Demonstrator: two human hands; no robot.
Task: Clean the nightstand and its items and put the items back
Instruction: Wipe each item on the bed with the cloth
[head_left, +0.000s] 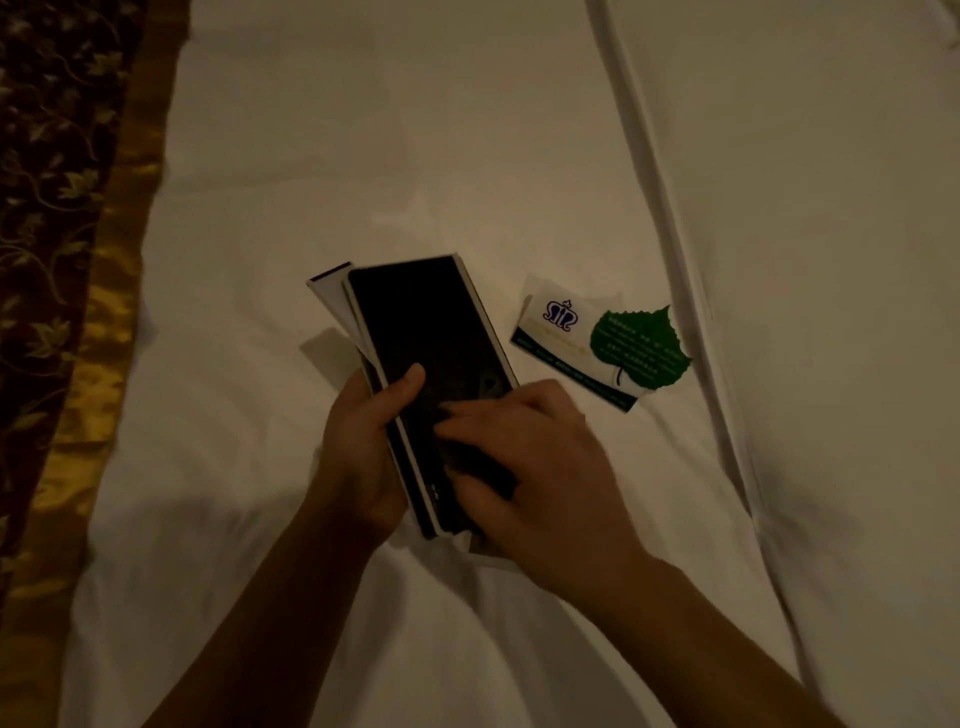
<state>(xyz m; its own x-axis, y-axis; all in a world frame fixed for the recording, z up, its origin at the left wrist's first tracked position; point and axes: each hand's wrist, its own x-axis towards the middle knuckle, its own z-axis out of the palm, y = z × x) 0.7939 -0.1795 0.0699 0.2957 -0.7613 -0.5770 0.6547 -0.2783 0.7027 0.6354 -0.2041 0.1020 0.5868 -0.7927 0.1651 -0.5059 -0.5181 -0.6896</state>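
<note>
Head view: two bare forearms are seen entering from the bottom edge. A stack of flat items is gripped at its left edge by the left hand (358, 447), thumb curled onto the top. The right hand (535, 467) is laid across the lower end of the stack, blurred; whether it grips or only presses cannot be told. Topmost is a black folder (426, 317), smooth, rectangular and white-edged. A white-edged booklet (327, 291) is fanned out behind it, mostly hidden. A pale slip (324, 348) shows below that, its nature unclear. The stack is held just above the bed (363, 156), covered in creased white sheet. Just right, a white card (556, 327) with a crown emblem lies partly under a green leaf-shaped card (641, 343); their print is unreadable. A dark floral runner (62, 208), gold-banded, is cut off at left.
</note>
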